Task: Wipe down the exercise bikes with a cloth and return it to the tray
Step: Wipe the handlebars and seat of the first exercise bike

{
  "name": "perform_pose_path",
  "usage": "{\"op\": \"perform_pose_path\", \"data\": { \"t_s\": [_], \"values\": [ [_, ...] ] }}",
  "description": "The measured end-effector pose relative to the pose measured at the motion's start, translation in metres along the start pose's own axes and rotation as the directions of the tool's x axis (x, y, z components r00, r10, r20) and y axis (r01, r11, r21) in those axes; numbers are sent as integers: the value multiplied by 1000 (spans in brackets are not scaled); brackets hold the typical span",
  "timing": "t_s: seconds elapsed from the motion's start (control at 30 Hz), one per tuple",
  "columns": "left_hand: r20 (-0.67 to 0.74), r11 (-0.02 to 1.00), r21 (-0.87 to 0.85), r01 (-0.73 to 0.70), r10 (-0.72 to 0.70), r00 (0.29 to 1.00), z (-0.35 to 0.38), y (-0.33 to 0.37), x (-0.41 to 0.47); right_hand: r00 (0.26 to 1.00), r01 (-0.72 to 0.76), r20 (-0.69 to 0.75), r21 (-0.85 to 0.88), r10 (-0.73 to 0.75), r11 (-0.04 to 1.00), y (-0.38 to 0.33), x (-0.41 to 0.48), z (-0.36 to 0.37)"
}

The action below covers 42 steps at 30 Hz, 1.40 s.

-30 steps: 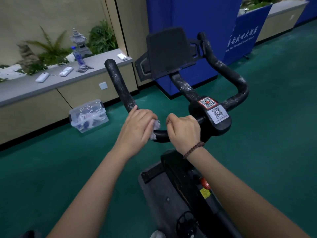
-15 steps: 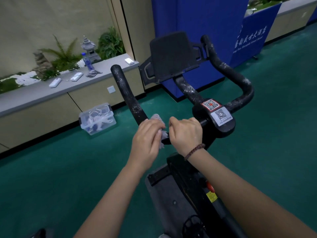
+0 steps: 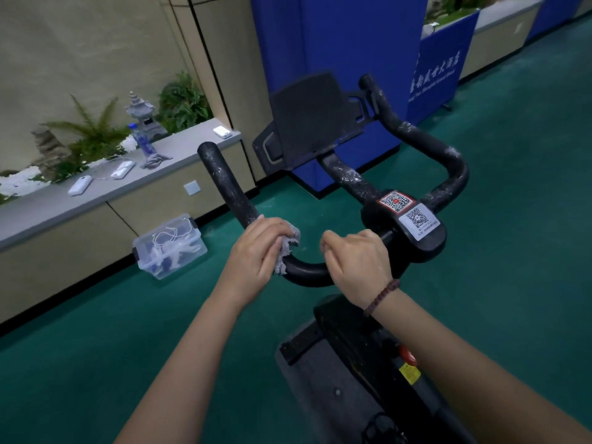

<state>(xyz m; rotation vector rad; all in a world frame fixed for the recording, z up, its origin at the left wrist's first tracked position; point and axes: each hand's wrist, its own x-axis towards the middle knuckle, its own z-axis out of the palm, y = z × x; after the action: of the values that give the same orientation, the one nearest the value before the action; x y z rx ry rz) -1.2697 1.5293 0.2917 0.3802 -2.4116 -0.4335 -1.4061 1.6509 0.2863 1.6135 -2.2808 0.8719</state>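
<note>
dim, even indoor light, a cool cast on the green floor [image 3: 512,235], shadows all soft. faint sheen on the handlebar [image 3: 307,270] between left grip [image 3: 256,251] and right grip [image 3: 355,261]; the white label [image 3: 418,221] just right of the right grip reads brightest. plants [image 3: 93,133] far left of the left grip go mushy. wall seams [image 3: 205,59] above lean with wide-angle bend; bike body [image 3: 336,395] below the grips sinks into black.

The frayed grey cloth [image 3: 288,251] wraps a matt black handlebar [image 3: 230,187] (scuffed, flecked white), near a clear plastic box [image 3: 169,248]
</note>
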Motion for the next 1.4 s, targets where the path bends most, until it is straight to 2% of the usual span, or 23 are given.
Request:
{"op": "perform_pose_path", "data": {
  "t_s": [0.13,0.23,0.3,0.37,0.5,0.73,0.9,1.03,1.13,1.27,1.33,1.4],
  "values": [
    [14,997,38,-64,63,998,-11,-34,14,999,-34,-2,56,34,998,-11,3,-6],
    [19,996,82,-38,37,999,-25,-60,33,998,-57,-17,17,57,998,-32,10,-3],
    [21,995,85,-50,49,999,-28,-70,40,994,-106,35,4,106,994,-44,15,2],
    [4,998,50,-45,45,999,-26,-71,40,981,-164,95,-56,169,985,-52,17,9],
    [-57,999,-44,-17,14,998,-19,-60,34,959,-260,73,-153,273,953,-54,17,11],
    [2,981,-51,-187,188,982,-5,-25,13,951,-286,52,-233,306,929,-58,18,10],
    [77,930,2,-367,366,927,-13,-43,20,945,-293,70,-253,319,922,-61,19,8],
    [106,919,15,-394,390,915,-24,-63,29,942,-301,69,-270,330,915,-60,20,9],
    [75,915,144,-376,369,926,-38,-90,47,938,-309,67,-288,341,906,-59,19,12],
    [159,768,439,-466,444,882,-58,-114,78,935,-320,63,-273,349,907,-57,19,12],
    [164,750,491,-443,421,892,-70,-121,98,937,-318,61,-255,344,913,-57,19,11],
    [154,781,487,-392,365,918,-80,-124,112,940,-314,58,-241,337,918,-57,18,12]
  ]
}}
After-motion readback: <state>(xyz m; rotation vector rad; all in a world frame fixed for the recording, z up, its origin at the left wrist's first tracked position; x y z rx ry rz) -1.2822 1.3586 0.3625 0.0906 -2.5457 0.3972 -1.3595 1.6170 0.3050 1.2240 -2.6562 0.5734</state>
